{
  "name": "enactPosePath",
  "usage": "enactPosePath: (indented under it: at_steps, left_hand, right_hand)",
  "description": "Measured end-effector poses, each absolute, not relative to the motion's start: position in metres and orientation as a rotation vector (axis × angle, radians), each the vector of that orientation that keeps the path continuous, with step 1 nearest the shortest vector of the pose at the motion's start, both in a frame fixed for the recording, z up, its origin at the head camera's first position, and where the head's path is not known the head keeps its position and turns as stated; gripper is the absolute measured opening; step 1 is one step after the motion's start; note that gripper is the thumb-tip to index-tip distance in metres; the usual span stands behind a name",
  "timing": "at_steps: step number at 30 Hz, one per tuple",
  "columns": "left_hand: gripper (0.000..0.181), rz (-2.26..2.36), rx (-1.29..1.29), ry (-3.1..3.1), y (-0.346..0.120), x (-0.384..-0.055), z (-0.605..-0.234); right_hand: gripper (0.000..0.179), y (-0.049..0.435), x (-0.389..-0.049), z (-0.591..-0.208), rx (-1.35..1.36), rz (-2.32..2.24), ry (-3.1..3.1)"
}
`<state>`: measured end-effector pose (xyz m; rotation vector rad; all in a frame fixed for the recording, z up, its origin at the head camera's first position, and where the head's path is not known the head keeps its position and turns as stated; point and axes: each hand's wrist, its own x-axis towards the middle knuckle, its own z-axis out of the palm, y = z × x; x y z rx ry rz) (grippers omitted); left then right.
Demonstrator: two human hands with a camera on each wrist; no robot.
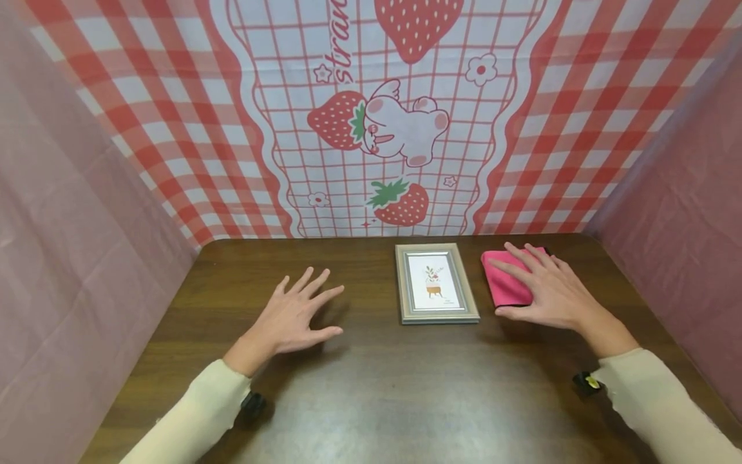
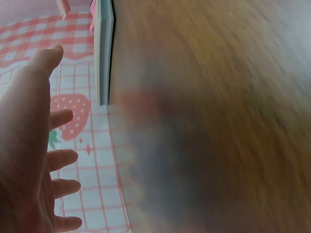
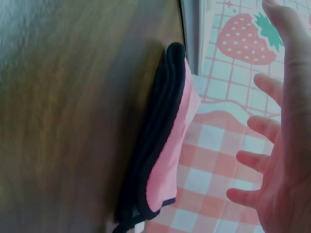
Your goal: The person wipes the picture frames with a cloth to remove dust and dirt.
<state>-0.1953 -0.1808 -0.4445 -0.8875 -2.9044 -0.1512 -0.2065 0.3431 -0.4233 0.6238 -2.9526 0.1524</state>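
A pink folded cloth item with black edging (image 1: pixel 503 287) lies at the right of the table; its layered dark edge shows in the right wrist view, and its exact kind is unclear. Above it hovers my right hand (image 1: pixel 547 290), fingers spread, with a gap between palm and cloth in the right wrist view. Just left of the cloth, a framed picture (image 1: pixel 433 283) lies flat, showing a plant in an orange pot. My left hand (image 1: pixel 295 316) is held over the bare wood left of the frame, fingers spread and holding nothing.
The brown wooden table (image 1: pixel 371 399) ends at a checked strawberry-print curtain (image 1: pixel 400 116) at the back. Pink cloth walls (image 1: pixel 75 212) hang on both sides. Dark wrist devices (image 1: pixel 253 404) sit under the cream sleeves.
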Motion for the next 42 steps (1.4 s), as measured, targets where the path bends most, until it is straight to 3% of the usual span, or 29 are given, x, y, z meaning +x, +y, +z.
enactPosePath:
  at_steps: [25,42]
  left_hand:
    - [0.083,-0.397,-1.06,-2.984,-0.089,-0.222,-0.45]
    - [0.072,-0.844,-1.036,-3.024,-0.064,-0.244,-0.468]
  right_hand:
    - [0.109,0.357,-0.233,-0.424,0.548,0.152,-3.048]
    - [0.114,0.36,-0.246,-0.438,0.548,0.245,-3.132]
